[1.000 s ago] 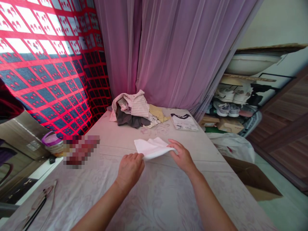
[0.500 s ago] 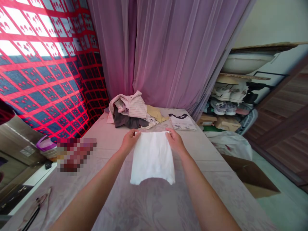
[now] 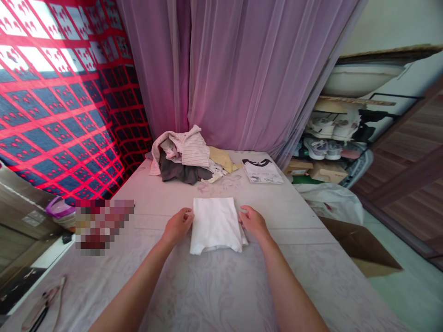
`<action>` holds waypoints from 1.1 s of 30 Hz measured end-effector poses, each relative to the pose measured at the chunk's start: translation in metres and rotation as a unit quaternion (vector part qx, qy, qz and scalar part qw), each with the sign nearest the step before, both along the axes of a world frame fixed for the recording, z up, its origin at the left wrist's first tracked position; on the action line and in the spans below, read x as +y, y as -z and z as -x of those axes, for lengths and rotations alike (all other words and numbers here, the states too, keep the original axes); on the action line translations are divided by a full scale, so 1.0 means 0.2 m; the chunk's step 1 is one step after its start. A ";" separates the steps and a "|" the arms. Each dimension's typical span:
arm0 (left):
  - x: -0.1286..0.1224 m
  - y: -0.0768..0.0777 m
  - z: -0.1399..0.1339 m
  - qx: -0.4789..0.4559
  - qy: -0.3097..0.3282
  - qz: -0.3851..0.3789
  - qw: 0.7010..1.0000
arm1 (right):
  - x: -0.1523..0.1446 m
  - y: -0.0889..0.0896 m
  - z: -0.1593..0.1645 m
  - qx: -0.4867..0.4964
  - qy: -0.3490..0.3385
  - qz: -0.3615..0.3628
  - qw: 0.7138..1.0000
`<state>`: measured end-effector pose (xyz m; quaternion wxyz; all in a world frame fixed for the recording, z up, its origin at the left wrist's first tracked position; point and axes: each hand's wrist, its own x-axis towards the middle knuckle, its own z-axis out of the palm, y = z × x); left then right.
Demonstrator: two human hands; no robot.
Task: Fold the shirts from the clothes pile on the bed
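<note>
A white folded garment (image 3: 215,226), probably a shirt, lies flat on the bed-like surface in front of me. Its lower layer sticks out a little at the near right corner. My left hand (image 3: 179,225) is at the garment's left edge, fingers curled and pinched together against the cloth. On the opposite side, my right hand (image 3: 254,222) has thumb and fingertips closed at the right edge. Both hands rest low, close to the surface; their fingertips partly hide the contact with the cloth.
A heap of clothes (image 3: 183,159) lies at the back left, a folded white shirt with dark collar (image 3: 263,171) at the back right. A blurred reddish item (image 3: 105,226) and a cable-like object (image 3: 46,299) lie left. Shoes (image 3: 321,148) and an open cardboard box (image 3: 360,244) are right.
The white garment has gone from being held up by its far corners to lying on the surface, squarer in shape. Both hands have moved nearer to me, down to its side edges.
</note>
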<state>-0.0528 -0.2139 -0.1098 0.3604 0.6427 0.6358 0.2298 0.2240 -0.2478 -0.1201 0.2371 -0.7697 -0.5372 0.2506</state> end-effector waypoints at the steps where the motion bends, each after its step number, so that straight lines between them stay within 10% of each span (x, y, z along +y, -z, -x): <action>1: -0.03 -0.01 0.00 0.045 0.020 -0.016 0.999 | -0.02 -0.01 0.00 -0.002 -0.008 0.011 1.000; 9: -0.21 -0.08 -0.02 0.167 0.111 -0.007 0.980 | -0.07 -0.12 0.12 -0.067 -0.064 0.080 0.992; 16: -0.21 -0.10 -0.08 0.107 0.104 -0.017 0.989 | -0.04 -0.21 0.10 -0.043 -0.049 -0.004 0.998; 33: -0.25 -0.09 -0.08 0.163 0.135 0.004 0.977 | -0.13 -0.13 0.13 -0.001 -0.075 0.063 0.995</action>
